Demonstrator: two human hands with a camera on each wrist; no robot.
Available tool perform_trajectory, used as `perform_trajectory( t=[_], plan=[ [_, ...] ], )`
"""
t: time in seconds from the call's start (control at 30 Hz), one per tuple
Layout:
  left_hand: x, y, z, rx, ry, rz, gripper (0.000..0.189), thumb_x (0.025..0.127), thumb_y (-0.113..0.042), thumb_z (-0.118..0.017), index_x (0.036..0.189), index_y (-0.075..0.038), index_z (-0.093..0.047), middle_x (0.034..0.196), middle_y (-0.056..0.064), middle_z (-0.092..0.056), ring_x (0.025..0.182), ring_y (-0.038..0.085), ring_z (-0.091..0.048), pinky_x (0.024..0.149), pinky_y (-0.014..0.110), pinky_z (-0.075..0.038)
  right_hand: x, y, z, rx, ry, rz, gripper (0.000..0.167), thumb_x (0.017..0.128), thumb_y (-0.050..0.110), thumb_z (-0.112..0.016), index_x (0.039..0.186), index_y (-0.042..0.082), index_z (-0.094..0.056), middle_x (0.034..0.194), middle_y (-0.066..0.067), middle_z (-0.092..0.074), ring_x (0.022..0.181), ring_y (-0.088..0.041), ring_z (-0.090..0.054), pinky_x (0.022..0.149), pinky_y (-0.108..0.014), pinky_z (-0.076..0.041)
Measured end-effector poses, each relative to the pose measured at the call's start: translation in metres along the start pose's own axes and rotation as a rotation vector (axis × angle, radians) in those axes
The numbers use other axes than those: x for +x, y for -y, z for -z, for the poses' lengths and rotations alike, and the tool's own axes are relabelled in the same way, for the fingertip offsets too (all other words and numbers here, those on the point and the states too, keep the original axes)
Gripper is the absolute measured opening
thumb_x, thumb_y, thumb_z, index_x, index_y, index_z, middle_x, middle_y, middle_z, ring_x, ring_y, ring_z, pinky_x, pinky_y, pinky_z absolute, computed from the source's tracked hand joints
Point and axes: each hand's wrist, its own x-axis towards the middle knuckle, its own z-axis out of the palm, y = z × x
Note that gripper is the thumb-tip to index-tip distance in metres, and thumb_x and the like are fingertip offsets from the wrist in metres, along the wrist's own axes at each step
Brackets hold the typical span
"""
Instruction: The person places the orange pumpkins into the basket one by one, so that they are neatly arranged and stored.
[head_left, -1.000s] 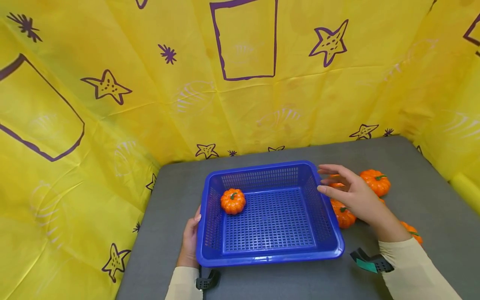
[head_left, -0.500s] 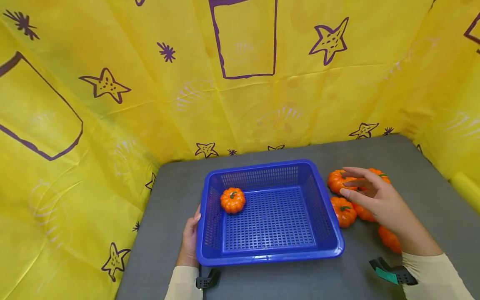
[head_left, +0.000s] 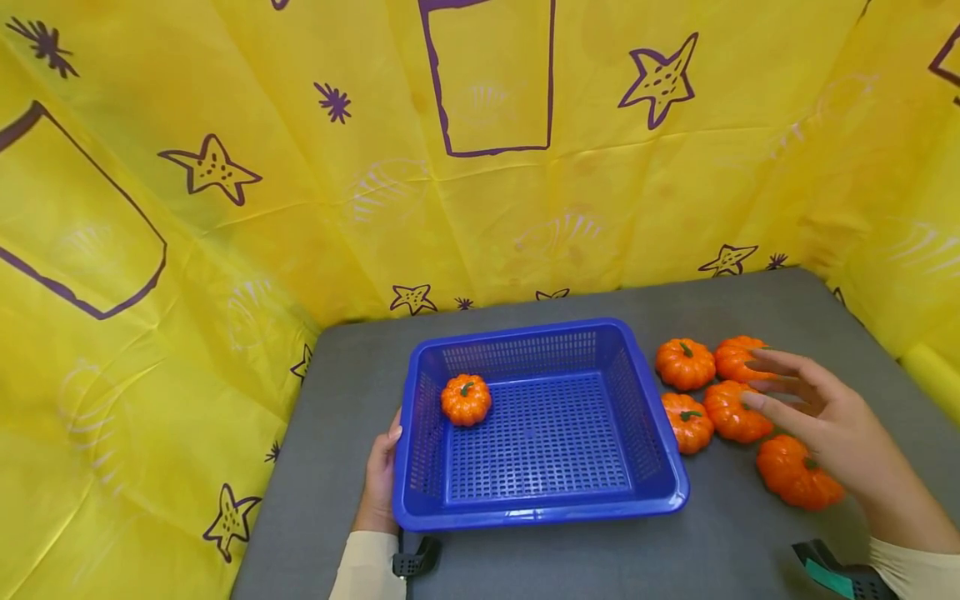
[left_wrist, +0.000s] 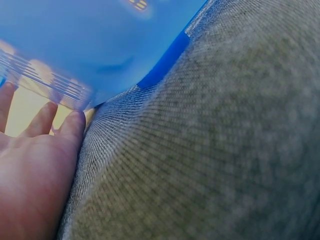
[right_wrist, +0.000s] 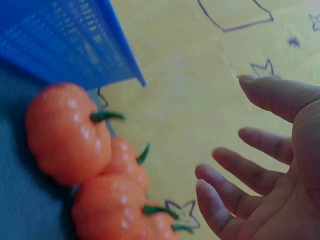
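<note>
A blue plastic basket (head_left: 536,517) with perforated walls stands on the grey table, holding one small orange pumpkin (head_left: 467,401) at its left side. My left hand (head_left: 379,477) holds the basket's left side, thumb at the rim; the left wrist view has its fingers (left_wrist: 42,120) against the outer wall. To the right of the basket lie several more orange pumpkins (head_left: 738,412) with green stems. Over the rightmost of them hovers my right hand (head_left: 832,421), fingers spread and loosely bent, nothing in its grasp. In the right wrist view those pumpkins (right_wrist: 68,134) sit apart from the fingers.
Yellow cloth (head_left: 480,208) printed with purple starfish and jars hangs behind the table and along both sides. The grey tabletop (head_left: 315,467) extends around the basket.
My right hand has moved right and toward me, away from the basket's right rim, uncovering the pumpkins there. The left hand, basket and pumpkin inside have stayed in place.
</note>
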Motion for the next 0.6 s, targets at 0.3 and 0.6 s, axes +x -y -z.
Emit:
perform_trajectory(
  t=[0.3,0.6],
  plan=[
    [0.002,0.0,0.002,-0.002,0.062,-0.007,0.068,0.11,-0.034,-0.031,0.176,-0.023,-0.015,0.177,0.017,-0.025,0.15,0.037,-0.041,0.119,0.048,-0.041,-0.016,-0.025,0.018,0.02,-0.06,-0.038,0.061,0.104,0.004,-0.073,0.16,0.02,-0.054,0.14,0.021,-0.058,0.112,0.01,-0.062,0.075,-0.017,-0.056],
    [0.002,0.002,0.004,-0.023,0.029,0.001,0.067,0.11,-0.036,-0.038,0.175,-0.027,-0.021,0.176,0.015,-0.028,0.149,0.037,-0.044,0.117,0.049,-0.043,-0.034,-0.049,0.029,0.05,-0.13,-0.101,0.061,0.102,0.001,-0.074,0.153,0.032,-0.059,0.129,0.031,-0.063,0.107,0.013,-0.06,0.076,-0.009,-0.05]
  ],
)
